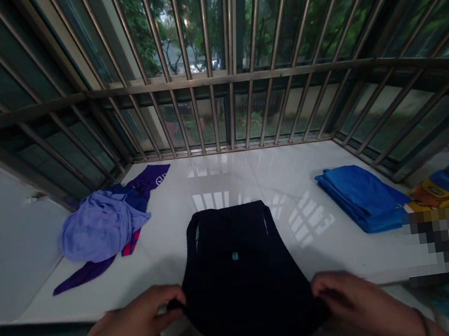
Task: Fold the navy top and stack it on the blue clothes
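Your left hand [135, 320] and right hand [355, 297] sit nearest you, one at each lower corner of the black garment [240, 268], and each has its fingers pinched shut on the cloth at the near hem. Neither hand is closer than the other; they flank the garment evenly, with the fabric stretched flat between them.

From your fingers the black garment runs straight away from you: its long axis points toward the window bars [216, 108], hem at your hands, shoulder straps at the far end. The near part hangs over the front edge of the white sill [291, 170]; the rest lies flat on it. A small teal label shows near the middle of the garment.

To the left of the black garment, apart from it, lies a loose heap of purple clothes [103, 225], crumpled, with one dark strip trailing toward the front edge. To the right, also apart, rests a folded blue stack [363, 196], and beyond that, at the right margin, a yellow-and-blue printed item [439, 195] above a blurred patch you cannot read.

Bare white surface shows on both sides of the black garment and beyond its straps, up to the foot of the bars. Past the bars there are trees and dim outdoor light.
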Demonstrator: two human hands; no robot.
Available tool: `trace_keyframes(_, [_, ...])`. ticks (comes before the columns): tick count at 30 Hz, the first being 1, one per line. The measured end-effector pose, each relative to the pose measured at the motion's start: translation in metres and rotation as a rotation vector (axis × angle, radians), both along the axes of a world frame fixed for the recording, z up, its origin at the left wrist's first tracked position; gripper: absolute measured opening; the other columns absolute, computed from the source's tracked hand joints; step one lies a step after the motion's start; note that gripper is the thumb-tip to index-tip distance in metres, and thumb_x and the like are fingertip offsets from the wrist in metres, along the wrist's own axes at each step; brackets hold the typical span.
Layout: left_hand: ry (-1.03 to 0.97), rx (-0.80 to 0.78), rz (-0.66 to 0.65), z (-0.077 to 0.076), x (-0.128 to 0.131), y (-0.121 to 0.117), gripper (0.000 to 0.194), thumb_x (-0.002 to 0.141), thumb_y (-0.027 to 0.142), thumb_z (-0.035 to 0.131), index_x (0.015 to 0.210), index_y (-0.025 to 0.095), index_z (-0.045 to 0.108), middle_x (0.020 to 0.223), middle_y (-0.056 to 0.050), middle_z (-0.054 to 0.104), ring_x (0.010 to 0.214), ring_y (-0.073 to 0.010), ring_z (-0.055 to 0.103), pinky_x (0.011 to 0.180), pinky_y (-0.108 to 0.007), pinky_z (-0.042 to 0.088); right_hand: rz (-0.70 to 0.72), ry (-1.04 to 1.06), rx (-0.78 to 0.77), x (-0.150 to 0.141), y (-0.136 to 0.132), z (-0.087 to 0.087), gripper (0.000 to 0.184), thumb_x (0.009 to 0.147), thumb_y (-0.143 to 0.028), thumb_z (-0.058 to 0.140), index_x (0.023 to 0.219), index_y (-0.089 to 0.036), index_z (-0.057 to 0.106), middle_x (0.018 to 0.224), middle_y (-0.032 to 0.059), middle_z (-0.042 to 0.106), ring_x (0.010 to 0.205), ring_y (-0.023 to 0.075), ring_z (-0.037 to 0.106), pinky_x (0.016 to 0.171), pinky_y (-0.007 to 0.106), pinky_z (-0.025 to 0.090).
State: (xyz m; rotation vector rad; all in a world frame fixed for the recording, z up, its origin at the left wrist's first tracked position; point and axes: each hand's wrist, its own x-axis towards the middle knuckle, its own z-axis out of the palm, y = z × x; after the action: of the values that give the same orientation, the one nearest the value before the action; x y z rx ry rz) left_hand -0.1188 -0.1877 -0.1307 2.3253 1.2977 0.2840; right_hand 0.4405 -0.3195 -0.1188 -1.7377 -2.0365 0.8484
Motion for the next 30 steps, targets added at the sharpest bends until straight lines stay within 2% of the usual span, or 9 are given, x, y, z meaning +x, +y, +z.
trace_keyframes(2, [-0.126,-0.378,-0.118,0.027,0.019,0.041,0.023,0.100,0.049,0.064,0.105,0.038,0.083,0.103,0.001,0.085,0.096,-0.0260,0.077,0.089,-0.040,0.063,0.002,0.211,-0.097,-0.001,0.038,0.015,0.026,0.104,-0.049,0.062,0.102,-0.030,0.079,0.093,0.0027,0.077,0.086,0.0209,0.072,0.078,0.031,0.060])
trace_keyframes(4, [-0.263,-0.477,-0.109,0.040,0.039,0.088,0.031,0.096,0.057,0.070,0.102,0.029,0.080,0.095,-0.001,0.081,0.089,-0.0234,0.074,0.083,-0.035,0.060,-0.068,0.422,-0.113,-0.003,0.088,0.021,0.033,0.100,-0.057,0.068,0.101,-0.025,0.076,0.089,0.0028,0.074,0.081,0.0186,0.069,0.075,0.030,0.058])
trace_keyframes(8, [-0.439,-0.380,0.212,0.029,0.075,0.170,0.061,0.085,0.077,0.072,0.109,0.021,0.075,0.091,-0.004,0.077,0.085,-0.0225,0.073,0.079,-0.033,0.058,-0.381,0.591,-0.026,-0.010,0.191,0.010,0.039,0.093,-0.059,0.075,0.103,-0.022,0.070,0.089,0.0038,0.074,0.079,0.0178,0.071,0.077,0.031,0.061])
trace_keyframes(12, [-0.359,-0.197,0.440,0.004,0.098,0.212,0.057,0.092,0.070,0.068,0.120,0.020,0.067,0.097,-0.009,0.077,0.092,-0.0277,0.075,0.087,-0.042,0.061,-0.498,0.427,0.075,-0.012,0.254,-0.010,0.031,0.100,-0.052,0.066,0.100,-0.022,0.069,0.086,0.0068,0.074,0.086,0.0226,0.074,0.084,0.036,0.062])
trace_keyframes(16, [-0.264,0.006,0.432,-0.008,0.110,0.214,0.055,0.100,0.054,0.061,0.137,0.014,0.061,0.139,-0.024,0.069,0.126,-0.0370,0.068,0.115,-0.057,0.050,-0.481,0.191,0.246,-0.021,0.265,-0.027,0.034,0.104,-0.046,0.058,0.112,-0.018,0.073,0.114,0.0189,0.077,0.123,0.0329,0.069,0.116,0.049,0.051])
trace_keyframes(18, [-0.237,0.050,0.304,-0.012,0.117,0.208,0.053,0.102,0.053,0.059,0.139,0.017,0.063,0.150,-0.021,0.066,0.139,-0.0359,0.062,0.125,-0.055,0.043,-0.348,0.108,0.303,-0.033,0.258,-0.033,0.040,0.106,-0.047,0.056,0.124,-0.017,0.074,0.133,0.0206,0.073,0.136,0.0347,0.062,0.126,0.053,0.043])
trace_keyframes(21, [-0.173,0.024,0.082,-0.016,0.130,0.200,0.054,0.091,0.057,0.077,0.133,0.023,0.073,0.147,-0.014,0.071,0.142,-0.0348,0.061,0.128,-0.048,0.041,-0.097,0.012,0.296,-0.056,0.250,-0.039,0.054,0.099,-0.054,0.070,0.141,-0.019,0.072,0.151,0.0171,0.068,0.145,0.0349,0.058,0.131,0.051,0.039])
trace_keyframes(24, [-0.086,-0.026,-0.013,-0.020,0.137,0.201,0.062,0.075,0.057,0.092,0.124,0.023,0.078,0.136,-0.015,0.077,0.134,-0.0399,0.065,0.122,-0.050,0.046,0.025,-0.084,0.230,-0.067,0.250,-0.042,0.075,0.088,-0.057,0.084,0.149,-0.018,0.068,0.152,0.0200,0.067,0.142,0.0399,0.060,0.125,0.054,0.044])
trace_keyframes(30, [0.012,-0.190,-0.022,-0.007,0.131,0.217,0.046,0.079,0.065,0.082,0.097,0.022,0.078,0.093,-0.009,0.081,0.089,-0.0324,0.076,0.078,-0.038,0.055,0.058,-0.175,0.090,-0.047,0.264,-0.038,0.040,0.104,-0.052,0.064,0.119,-0.019,0.081,0.114,0.0142,0.082,0.106,0.0299,0.075,0.097,0.039,0.056])
